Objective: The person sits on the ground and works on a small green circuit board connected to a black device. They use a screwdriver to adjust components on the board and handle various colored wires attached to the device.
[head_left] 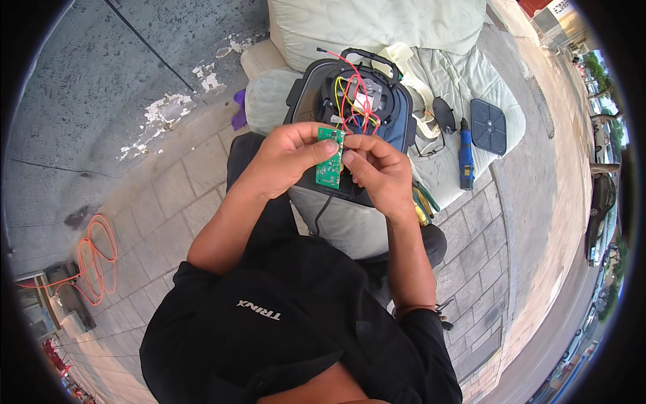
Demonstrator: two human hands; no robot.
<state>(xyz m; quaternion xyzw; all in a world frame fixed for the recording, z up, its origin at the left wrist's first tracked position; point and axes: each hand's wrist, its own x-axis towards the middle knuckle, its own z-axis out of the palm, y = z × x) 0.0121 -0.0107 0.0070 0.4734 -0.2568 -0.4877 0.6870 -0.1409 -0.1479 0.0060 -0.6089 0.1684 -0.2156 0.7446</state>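
Observation:
My left hand (296,153) pinches a green circuit board (328,172) by its left side, the thumb lying across its face. At the board's right edge, my right hand (377,168) has thumb and fingertips pressed together; whether they grip the board or a wire on it is hidden. Red, yellow and blue wires (353,94) run up from behind the board into an opened black appliance (315,87), which rests on my lap side of the cushions. A round metal and black part (367,101) shows inside its housing. A black cord (323,215) hangs from the near side.
On the pale cushion (494,81) to the right lie a blue electric screwdriver (466,158), a dark square tray (488,126) and a black oval piece (444,114). Yellow-green handled pliers (424,203) sit by my right forearm. An orange cable (97,262) coils on the paving at left.

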